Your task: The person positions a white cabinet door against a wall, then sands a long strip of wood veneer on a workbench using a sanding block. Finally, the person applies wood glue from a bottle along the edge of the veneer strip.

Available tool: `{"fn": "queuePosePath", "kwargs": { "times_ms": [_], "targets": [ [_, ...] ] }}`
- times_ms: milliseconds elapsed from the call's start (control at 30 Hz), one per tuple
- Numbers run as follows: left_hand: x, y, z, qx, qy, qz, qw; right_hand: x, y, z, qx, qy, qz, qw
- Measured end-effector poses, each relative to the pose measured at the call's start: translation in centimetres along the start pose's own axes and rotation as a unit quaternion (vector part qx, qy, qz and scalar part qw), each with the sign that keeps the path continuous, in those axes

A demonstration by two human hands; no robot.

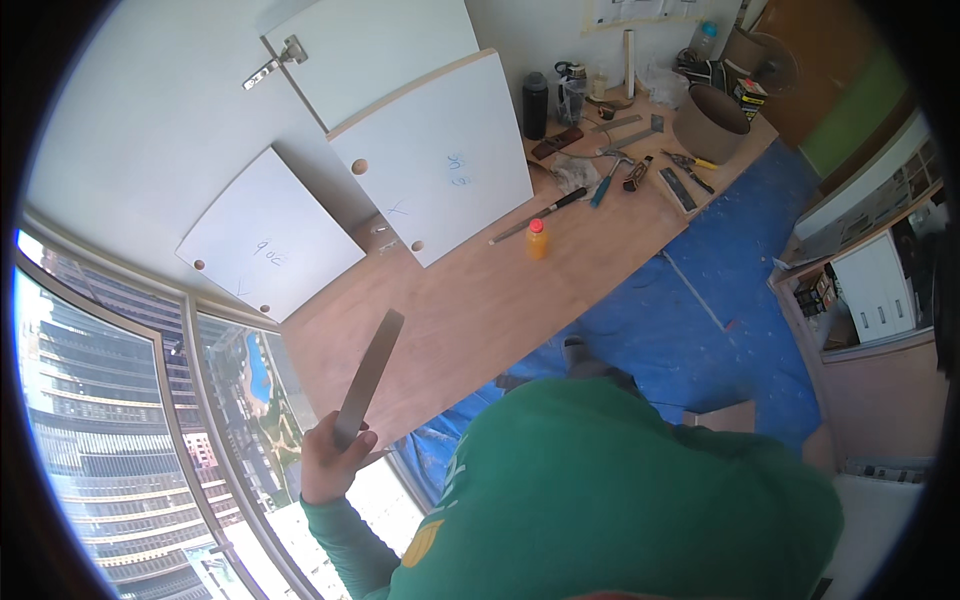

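Note:
My left hand [333,460] is raised at the lower left and grips the lower end of a long flat grey strip [370,375] that points up and to the right over the wooden worktop [480,310]. My right hand is out of sight, hidden below my green sweatshirt [620,490]. Two white cabinet panels with drilled holes lie on the worktop beyond the strip, one [270,235] to the left and one [435,155] in the middle.
An orange bottle [538,240] stands on the worktop near a long chisel-like tool [540,215]. Hammer, pliers, rulers, dark bottles and a brown round bin [710,122] crowd the far end. Blue sheeting [690,310] covers the floor. A window [120,440] is at the left.

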State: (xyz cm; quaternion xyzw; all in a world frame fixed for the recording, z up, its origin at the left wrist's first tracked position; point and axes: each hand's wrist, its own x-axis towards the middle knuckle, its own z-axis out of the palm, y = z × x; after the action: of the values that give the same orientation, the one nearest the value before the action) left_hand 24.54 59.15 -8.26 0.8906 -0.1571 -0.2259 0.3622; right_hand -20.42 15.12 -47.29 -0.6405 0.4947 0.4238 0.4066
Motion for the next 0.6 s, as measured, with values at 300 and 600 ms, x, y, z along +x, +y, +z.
{"fn": "queuePosePath", "kwargs": {
  "times_ms": [300, 600],
  "targets": [
    [4.0, 1.1, 2.4, 0.004, -0.047, 0.064, 0.997, 1.8, -3.4, -1.1, 0.078, 0.008, -0.047, 0.996],
    [4.5, 3.7, 4.6, -0.016, 0.003, 0.109, 0.994, 2.9, -10.1, -5.3, 0.068, 0.003, -0.112, 0.991]
  ]
}}
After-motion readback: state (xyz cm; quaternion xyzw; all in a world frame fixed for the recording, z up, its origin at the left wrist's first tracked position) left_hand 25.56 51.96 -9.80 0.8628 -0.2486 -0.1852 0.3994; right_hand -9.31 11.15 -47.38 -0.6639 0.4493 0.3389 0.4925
